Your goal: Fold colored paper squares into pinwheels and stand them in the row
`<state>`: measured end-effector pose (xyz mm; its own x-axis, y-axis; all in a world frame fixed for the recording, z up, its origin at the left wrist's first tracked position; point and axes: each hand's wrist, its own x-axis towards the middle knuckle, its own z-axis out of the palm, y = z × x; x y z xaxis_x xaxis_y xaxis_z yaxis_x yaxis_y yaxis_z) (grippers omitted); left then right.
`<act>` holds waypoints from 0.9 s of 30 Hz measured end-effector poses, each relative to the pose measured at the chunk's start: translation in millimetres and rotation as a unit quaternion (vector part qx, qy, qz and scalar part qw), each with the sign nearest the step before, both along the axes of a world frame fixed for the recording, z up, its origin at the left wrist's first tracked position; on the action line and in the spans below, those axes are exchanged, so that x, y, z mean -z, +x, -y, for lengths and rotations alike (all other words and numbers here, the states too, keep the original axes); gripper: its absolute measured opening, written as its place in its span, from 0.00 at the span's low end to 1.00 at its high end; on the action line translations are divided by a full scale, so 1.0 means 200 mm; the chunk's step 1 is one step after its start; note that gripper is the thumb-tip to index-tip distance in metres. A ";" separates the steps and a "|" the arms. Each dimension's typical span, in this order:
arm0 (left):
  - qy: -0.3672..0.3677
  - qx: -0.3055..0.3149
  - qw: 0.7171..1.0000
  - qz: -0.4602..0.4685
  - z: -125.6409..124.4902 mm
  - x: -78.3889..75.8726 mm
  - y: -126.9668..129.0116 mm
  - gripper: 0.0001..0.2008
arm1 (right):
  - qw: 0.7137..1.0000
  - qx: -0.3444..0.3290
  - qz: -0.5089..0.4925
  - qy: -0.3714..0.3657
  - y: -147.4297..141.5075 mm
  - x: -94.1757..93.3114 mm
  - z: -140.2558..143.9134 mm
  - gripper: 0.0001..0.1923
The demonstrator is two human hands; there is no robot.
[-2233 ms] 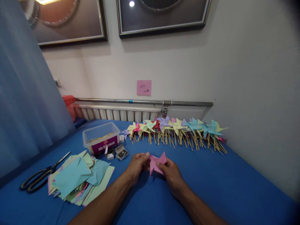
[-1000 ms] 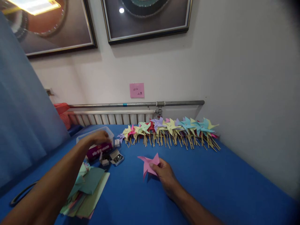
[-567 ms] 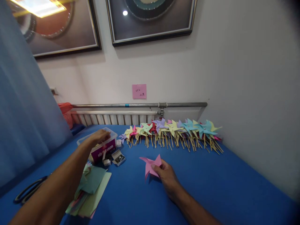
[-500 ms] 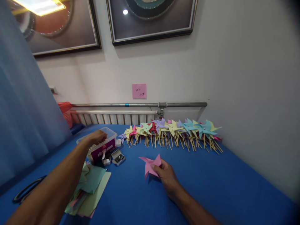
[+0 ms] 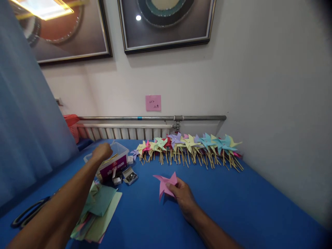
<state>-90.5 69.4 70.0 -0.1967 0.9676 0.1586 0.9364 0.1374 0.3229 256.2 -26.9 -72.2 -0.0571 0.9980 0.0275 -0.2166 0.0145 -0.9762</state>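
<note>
A pink paper pinwheel [image 5: 166,183] is pinched between the thumb and fingers of my right hand [image 5: 183,192], just above the blue tabletop. My left hand [image 5: 103,151] is curled closed over the clear plastic box [image 5: 121,160] with a purple label; what its fingers hold, if anything, is hidden. Thin wooden sticks [image 5: 113,158] lie inside that box. Beside the box sits a small open carton of metal pins [image 5: 130,175], with another little box [image 5: 117,177] to its left. Under my left forearm lies a stack of coloured paper [image 5: 103,204].
A long row of finished pinwheels on sticks [image 5: 190,143] lies along the back of the blue table [image 5: 145,221]. Dark-handled scissors [image 5: 28,214] rest at the left, partly behind my arm. A blue curtain [image 5: 31,121] hangs on the left, and a metal pipe [image 5: 155,118] runs along the wall.
My left hand has lifted a little and shifted left out of the box, showing the sticks inside. My right hand keeps the pink pinwheel in nearly the same place.
</note>
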 end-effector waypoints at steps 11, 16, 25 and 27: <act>0.021 0.119 0.942 0.314 0.35 0.50 0.75 0.06 | 0.998 -0.015 -0.057 -0.001 0.01 0.01 0.01 0.21; 0.005 0.161 0.922 0.351 0.40 0.62 0.80 0.10 | 0.997 -0.010 -0.071 -0.022 0.00 -0.01 0.02 0.20; -0.105 0.211 0.875 0.423 0.44 0.65 0.88 0.09 | 0.997 -0.031 -0.071 -0.017 0.00 -0.01 0.02 0.20; -0.095 0.223 0.874 0.421 0.47 0.64 0.91 0.09 | 0.997 -0.029 -0.069 -0.014 0.00 0.00 0.02 0.21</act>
<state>91.6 -24.9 -58.3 0.2370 0.9710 -0.0321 0.3522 -0.0551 0.9343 256.1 -30.6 -72.4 -0.1115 0.9937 0.0113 -0.3478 -0.0283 -0.9371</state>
